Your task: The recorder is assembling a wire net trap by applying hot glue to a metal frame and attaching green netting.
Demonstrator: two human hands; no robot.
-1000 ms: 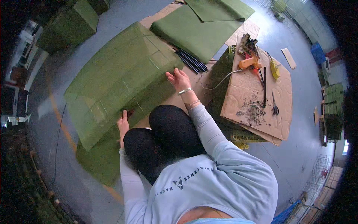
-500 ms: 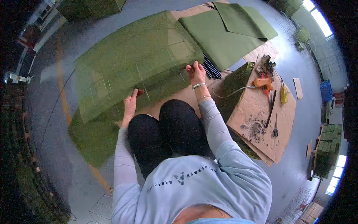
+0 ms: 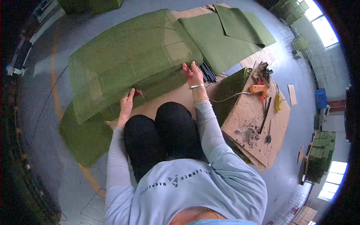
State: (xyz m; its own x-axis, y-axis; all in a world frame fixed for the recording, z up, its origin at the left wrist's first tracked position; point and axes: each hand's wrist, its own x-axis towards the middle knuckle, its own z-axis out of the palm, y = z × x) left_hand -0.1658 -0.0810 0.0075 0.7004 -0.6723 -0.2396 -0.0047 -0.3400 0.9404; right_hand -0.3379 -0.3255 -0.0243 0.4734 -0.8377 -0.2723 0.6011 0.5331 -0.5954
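Observation:
A large, see-through green mesh sheet [image 3: 123, 52] spreads in front of my knees, with thin straight wire lines showing through it. My left hand [image 3: 126, 105] pinches its near edge between thumb and fingers, the fingertips partly behind the mesh. At the near right corner, my right hand [image 3: 194, 77] is closed on the same edge with the thumb and forefinger up. Under its lower left part lies more green material [image 3: 84, 137]. Several dark rods [image 3: 207, 72] lie just beyond my right hand.
Flat green sheets [image 3: 221, 41], one folded over, lie at the far right. On my right, a cardboard-topped box [image 3: 240, 123] carries an orange glue gun [image 3: 258, 89], scissors [image 3: 268, 137], a dark stick [image 3: 265, 116] and a yellow object [image 3: 278, 101]. A cord runs from the glue gun toward my right wrist.
The whole view has shifted slightly, so most things sit a little further left. Both hands keep their places on the mesh edge.

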